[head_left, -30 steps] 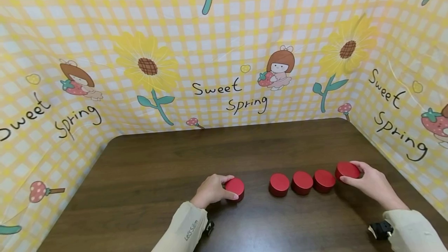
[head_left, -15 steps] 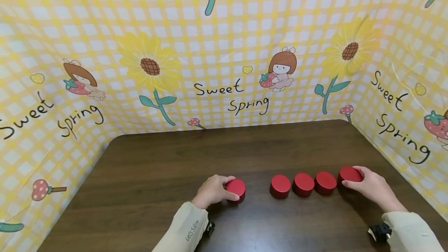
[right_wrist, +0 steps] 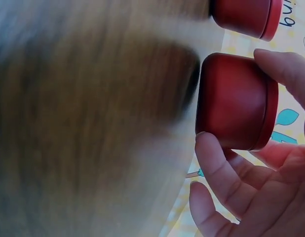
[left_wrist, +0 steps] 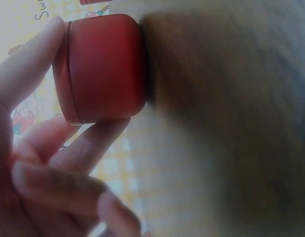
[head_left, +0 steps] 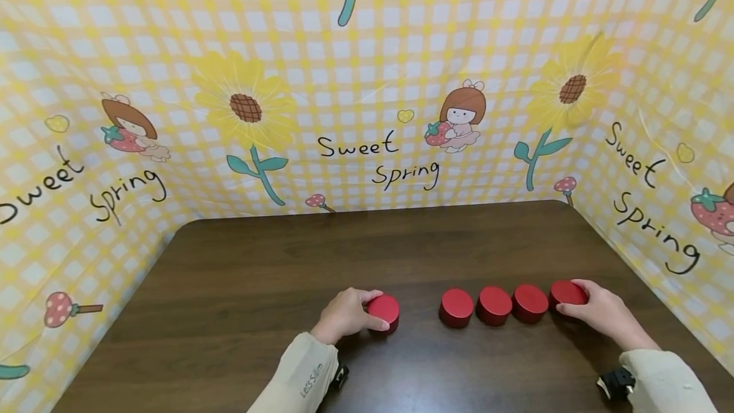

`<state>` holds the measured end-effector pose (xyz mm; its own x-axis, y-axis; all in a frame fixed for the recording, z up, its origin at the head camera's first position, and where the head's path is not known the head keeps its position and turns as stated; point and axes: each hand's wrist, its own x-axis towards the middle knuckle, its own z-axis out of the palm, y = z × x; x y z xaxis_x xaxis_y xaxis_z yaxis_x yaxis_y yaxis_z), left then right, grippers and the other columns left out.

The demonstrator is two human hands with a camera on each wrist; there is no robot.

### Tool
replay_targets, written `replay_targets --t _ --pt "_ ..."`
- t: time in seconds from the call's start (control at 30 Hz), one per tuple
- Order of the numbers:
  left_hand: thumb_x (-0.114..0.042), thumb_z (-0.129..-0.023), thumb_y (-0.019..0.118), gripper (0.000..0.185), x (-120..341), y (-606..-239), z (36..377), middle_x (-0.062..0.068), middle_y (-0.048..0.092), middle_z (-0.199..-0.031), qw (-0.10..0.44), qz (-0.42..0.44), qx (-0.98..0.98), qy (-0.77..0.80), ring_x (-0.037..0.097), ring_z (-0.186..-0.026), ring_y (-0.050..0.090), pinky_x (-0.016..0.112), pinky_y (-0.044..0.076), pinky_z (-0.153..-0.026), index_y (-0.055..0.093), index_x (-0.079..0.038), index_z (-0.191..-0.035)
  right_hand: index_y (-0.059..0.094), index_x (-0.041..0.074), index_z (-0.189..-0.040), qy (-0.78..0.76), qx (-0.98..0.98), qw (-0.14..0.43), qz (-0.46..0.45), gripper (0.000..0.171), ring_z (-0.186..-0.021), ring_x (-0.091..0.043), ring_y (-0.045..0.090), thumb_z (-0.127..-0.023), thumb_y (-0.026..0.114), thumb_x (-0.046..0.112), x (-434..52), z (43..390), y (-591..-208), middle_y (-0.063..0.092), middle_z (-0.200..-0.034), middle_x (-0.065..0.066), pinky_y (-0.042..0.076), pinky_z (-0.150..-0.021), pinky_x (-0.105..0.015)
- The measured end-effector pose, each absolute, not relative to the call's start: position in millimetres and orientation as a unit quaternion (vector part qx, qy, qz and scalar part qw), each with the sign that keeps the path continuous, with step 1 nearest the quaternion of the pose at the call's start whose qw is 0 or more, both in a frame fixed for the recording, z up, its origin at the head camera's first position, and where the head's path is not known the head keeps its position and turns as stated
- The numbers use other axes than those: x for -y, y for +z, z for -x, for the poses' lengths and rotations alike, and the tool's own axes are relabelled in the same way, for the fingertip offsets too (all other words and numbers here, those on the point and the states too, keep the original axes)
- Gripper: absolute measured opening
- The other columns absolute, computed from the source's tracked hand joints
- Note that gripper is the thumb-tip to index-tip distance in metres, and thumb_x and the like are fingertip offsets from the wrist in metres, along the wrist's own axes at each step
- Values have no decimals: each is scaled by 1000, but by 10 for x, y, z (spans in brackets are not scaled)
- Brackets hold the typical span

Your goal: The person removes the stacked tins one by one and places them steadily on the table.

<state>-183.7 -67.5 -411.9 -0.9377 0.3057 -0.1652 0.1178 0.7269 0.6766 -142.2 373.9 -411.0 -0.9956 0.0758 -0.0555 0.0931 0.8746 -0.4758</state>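
My left hand (head_left: 346,316) grips a round red tin (head_left: 383,312) between thumb and fingers, left of a row of tins. In the left wrist view, the seam of the lid on this tin (left_wrist: 103,69) shows, and its base is at the tabletop. At the right end of the row, my right hand (head_left: 606,312) holds another red tin (head_left: 568,296) by its sides. The right wrist view shows that tin (right_wrist: 236,101) upright, its base at the table surface. Beside it stand three like tins, the nearest of them (head_left: 529,303) almost touching it.
The other two standing tins are the middle one (head_left: 494,305) and the left one (head_left: 456,307). A gap of dark wooden table (head_left: 275,273) separates the left-hand tin from the row. Yellow checked cloth (head_left: 367,81) walls in the back and sides.
My right hand has brought its tin down and slightly nearer, roughly into line with the row. My left hand and its tin have stayed in place; the head view shifts slightly.
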Motion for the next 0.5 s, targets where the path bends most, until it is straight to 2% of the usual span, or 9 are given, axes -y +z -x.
replay_targets --t 0.5 --pt "-25 -69 86 59 682 -4106 1828 9 67 -110 136 -119 -917 356 17 -76 53 32 42 -61 67 -13 -123 43 -21 -121 -259 -965 27 -42 73 -90 -40 58 -82 72 33 -3749 1449 -4122 56 -106 -37 48 -74 -47"
